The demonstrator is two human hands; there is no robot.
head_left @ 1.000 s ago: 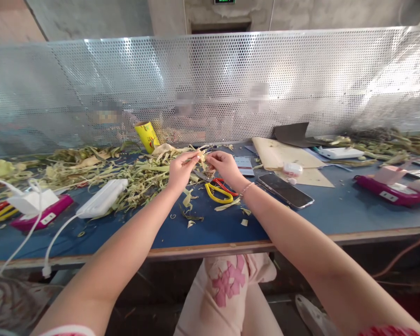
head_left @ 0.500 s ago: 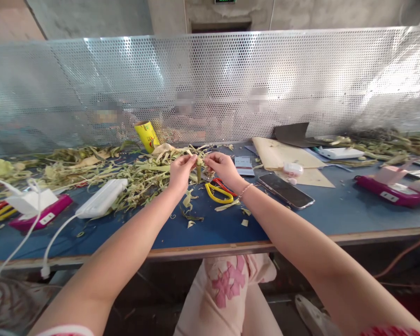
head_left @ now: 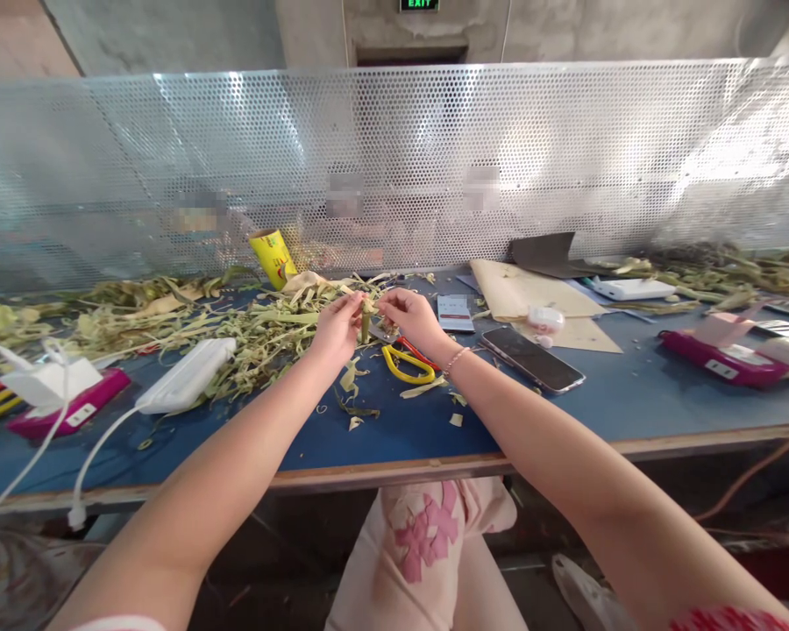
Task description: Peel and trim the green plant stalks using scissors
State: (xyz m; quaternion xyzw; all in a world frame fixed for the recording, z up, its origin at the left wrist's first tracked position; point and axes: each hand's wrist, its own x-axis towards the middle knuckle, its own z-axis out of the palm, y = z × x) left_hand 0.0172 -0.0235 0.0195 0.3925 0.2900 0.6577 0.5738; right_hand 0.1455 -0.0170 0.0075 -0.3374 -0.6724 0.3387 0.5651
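My left hand (head_left: pixel 337 328) and my right hand (head_left: pixel 408 315) meet above the blue table (head_left: pixel 565 412), both pinching a small green plant strip (head_left: pixel 366 321) that hangs down between the fingertips. Yellow-handled scissors (head_left: pixel 404 365) lie on the table just below and right of my hands, beside a red-handled pair (head_left: pixel 413 350). A heap of green leaf strips (head_left: pixel 250 329) spreads to the left of my left hand. Cut scraps (head_left: pixel 355 410) lie on the table in front of me.
A white power bank (head_left: pixel 185 387) with cable lies at left, near a pink device (head_left: pixel 72 410). A phone (head_left: pixel 532 358), card (head_left: pixel 455 312), brown paper (head_left: pixel 532 294) and another pink device (head_left: pixel 723 368) lie at right. A yellow cup (head_left: pixel 273 256) leans against the perforated metal screen (head_left: pixel 394 166).
My hands have come lower and closer together. The strip, held up and sideways before, now hangs downward between the fingertips. The view has shifted slightly.
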